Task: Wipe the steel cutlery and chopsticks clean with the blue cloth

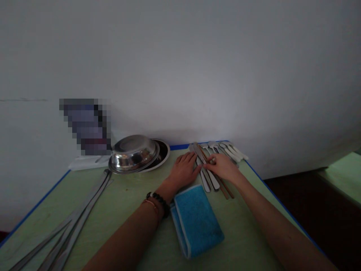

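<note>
- In the head view, the silver knives (215, 184) lie near the back of the green table (126, 203), just beside the brown chopsticks (224, 189).
- The left hand (182, 170) is flat, its thumb wide from the other fingers, next to the knives.
- The right hand (222, 167) has bent fingers, close together, over the knives and chopsticks. Nobody can tell if they pinch anything.
- Soft, flat left fingers should make a good wall for the knives. Small, slow right-hand nudges should stop the chopsticks rolling.
- The spoons (212, 146) are close behind the right hand, so it is best to mind them.
- The blue cloth (199, 222) shows no words that can be read. The blurry patch (88, 128) hides any writing there.
</note>
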Demonstrator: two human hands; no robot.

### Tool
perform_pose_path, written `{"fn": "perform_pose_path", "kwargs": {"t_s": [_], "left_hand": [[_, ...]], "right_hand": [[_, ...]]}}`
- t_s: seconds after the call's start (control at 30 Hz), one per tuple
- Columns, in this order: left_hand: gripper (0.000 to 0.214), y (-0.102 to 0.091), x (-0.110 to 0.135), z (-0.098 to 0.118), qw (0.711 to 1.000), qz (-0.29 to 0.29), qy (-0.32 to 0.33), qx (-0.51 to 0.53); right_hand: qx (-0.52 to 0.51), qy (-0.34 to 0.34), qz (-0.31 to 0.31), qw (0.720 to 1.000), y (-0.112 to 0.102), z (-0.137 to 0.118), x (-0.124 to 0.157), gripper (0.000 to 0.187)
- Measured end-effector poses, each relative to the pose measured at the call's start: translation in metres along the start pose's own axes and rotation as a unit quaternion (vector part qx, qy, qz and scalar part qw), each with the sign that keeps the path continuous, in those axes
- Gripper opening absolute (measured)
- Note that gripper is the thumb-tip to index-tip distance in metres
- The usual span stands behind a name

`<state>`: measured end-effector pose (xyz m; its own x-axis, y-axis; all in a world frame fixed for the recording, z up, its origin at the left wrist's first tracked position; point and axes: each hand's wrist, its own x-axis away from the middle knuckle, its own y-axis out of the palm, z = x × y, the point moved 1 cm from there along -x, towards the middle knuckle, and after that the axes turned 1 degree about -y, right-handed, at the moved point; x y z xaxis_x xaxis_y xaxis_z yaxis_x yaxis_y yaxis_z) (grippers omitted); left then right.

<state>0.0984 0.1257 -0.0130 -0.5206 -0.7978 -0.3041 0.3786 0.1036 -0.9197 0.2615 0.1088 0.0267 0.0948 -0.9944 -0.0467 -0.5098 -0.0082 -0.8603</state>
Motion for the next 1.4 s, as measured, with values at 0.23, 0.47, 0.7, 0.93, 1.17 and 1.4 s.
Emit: {"fn": "perform_pose_path", "kwargs": {"t_s": [0.23, 0.47, 0.7, 0.93, 1.17, 1.4], "left_hand": [[0.043, -0.001, 0.001, 0.002, 1.0, -0.006, 0.001, -0.022], [0.042, -0.001, 0.0, 0.003, 0.999, -0.013, 0.0, -0.03], [0.048, 0.0, 0.0, 0.003, 0.999, -0.013, -0.001, -0.033], [0.049, 0.0, 0.0, 0.004, 0.999, -0.016, 0.009, -0.039], [0.047, -0.002, -0.001, 0.006, 0.999, -0.005, 0.006, -0.053], [0.044, -0.003, -0.001, 0.006, 0.998, 0.003, -0.005, -0.07]], "right_hand": [[0.003, -0.033, -0.004, 0.999, 0.006, 0.0, -0.003, 0.029], [-0.002, -0.024, -0.009, 1.0, -0.005, 0.006, -0.003, 0.027], [-0.043, 0.051, -0.077, 0.995, -0.015, 0.021, -0.004, 0.021], [-0.115, 0.061, -0.11, 0.985, -0.006, 0.02, -0.004, 0.041], [-0.072, 0.011, -0.09, 0.993, 0.0, 0.019, -0.004, 0.039], [-0.011, -0.035, -0.074, 0.997, 0.0, 0.02, -0.005, 0.045]]}}
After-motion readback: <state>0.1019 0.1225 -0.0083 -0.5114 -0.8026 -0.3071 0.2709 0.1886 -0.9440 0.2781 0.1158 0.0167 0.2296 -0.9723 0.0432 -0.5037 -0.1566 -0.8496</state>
